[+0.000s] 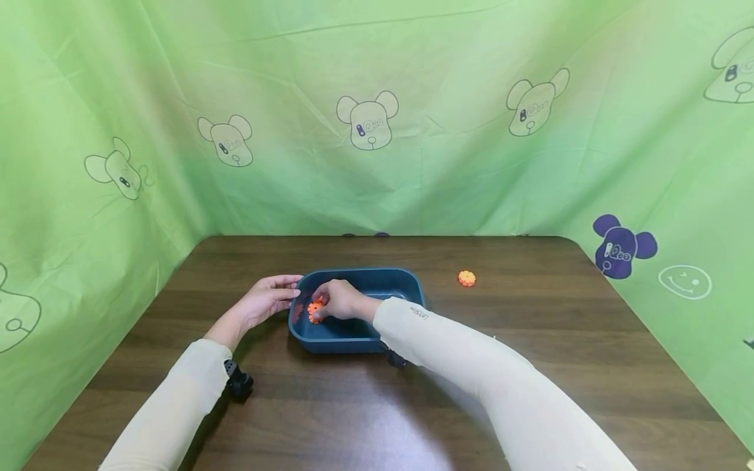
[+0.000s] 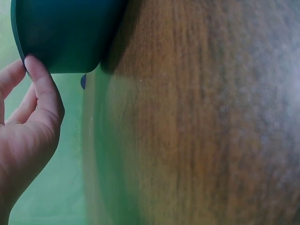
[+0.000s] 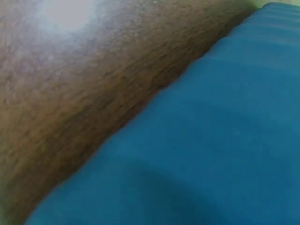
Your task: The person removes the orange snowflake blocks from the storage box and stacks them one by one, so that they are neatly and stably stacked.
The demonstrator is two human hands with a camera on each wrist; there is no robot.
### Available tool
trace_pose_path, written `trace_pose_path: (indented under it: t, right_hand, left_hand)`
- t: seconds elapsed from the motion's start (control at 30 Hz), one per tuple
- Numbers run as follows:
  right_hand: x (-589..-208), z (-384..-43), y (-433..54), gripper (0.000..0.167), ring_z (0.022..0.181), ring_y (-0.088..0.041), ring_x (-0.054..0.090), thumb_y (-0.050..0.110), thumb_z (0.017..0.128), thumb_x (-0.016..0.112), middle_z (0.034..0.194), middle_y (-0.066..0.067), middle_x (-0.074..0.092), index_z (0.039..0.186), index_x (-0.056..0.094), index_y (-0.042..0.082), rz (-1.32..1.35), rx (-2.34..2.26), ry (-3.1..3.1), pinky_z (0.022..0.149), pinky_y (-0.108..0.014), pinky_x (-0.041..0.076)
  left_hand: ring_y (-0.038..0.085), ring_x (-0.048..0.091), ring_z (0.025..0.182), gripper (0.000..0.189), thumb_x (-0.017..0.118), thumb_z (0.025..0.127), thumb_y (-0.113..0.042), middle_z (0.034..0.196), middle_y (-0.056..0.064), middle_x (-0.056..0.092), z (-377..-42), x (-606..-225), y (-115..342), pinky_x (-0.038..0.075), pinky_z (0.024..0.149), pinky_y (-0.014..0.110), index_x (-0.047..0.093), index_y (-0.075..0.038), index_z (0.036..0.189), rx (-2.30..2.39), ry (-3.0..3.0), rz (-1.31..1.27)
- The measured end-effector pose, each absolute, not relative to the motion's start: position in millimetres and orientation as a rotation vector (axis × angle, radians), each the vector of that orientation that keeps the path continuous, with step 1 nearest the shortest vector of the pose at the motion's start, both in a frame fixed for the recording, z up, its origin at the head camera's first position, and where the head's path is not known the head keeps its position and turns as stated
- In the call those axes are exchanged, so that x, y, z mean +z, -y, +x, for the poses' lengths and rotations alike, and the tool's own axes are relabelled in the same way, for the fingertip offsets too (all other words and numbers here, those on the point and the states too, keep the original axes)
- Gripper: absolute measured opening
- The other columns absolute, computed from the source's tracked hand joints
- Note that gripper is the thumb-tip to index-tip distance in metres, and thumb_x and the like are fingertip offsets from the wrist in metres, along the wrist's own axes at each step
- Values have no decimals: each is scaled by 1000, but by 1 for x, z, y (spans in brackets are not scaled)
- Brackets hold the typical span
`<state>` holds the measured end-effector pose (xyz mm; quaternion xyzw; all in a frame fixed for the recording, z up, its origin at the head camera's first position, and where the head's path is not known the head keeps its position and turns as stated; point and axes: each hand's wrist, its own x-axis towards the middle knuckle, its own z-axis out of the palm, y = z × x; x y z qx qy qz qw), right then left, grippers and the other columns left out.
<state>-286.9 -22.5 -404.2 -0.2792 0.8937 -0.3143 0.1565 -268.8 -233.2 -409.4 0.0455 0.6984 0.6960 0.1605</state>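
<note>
A dark blue plastic bin (image 1: 353,347) sits on the table, filling much of the right wrist view as a blue wall (image 3: 225,140). At its left end, my left hand (image 1: 268,301) pinches the rim between thumb and fingers, which shows closely in the left wrist view, with the bin (image 2: 65,37) above the hand (image 2: 33,126). My right hand (image 1: 341,301) reaches down inside the bin and holds an orange toothed disc, like a small gear (image 1: 315,312), near the left inner wall. That hand is out of sight in its own wrist view.
A second orange toothed disc (image 1: 466,279) lies on the wooden table (image 1: 530,327), to the right of the bin. Green printed curtain (image 1: 294,183) hangs behind and along both sides. Small black cameras (image 1: 238,381) are strapped at the wrists.
</note>
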Motion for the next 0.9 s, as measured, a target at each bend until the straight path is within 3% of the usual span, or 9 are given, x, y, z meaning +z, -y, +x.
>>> trace_pose_path:
  t: [0.37, 0.67, 0.9]
  right_hand:
    - [-406, -286, 23, 36, 89, -16, 57, 17, 85, 76, 101, -2, 65, 119, 68, 6, -786, -903, -2554, 85, -27, 49]
    - [-409, -287, 23, 28, 81, -16, 57, 15, 84, 77, 87, 0, 64, 110, 71, 6, -814, -885, -2578, 75, -23, 49]
    - [-407, -284, 22, 24, 78, -16, 57, 14, 84, 77, 85, 1, 63, 106, 71, 7, -813, -896, -2572, 73, -22, 50]
  left_hand:
    - [12, 63, 93, 50, 59, 96, -2, 110, 4, 62, -270, -412, 234, 53, 82, 26, 41, 9, 141, 1986, -1996, 127]
    - [15, 63, 95, 50, 60, 95, -3, 111, 6, 61, -270, -413, 233, 53, 83, 28, 43, 7, 141, 1984, -2006, 118]
    - [14, 63, 94, 50, 59, 96, -2, 109, 6, 61, -269, -413, 233, 53, 83, 27, 41, 9, 141, 1986, -2003, 149]
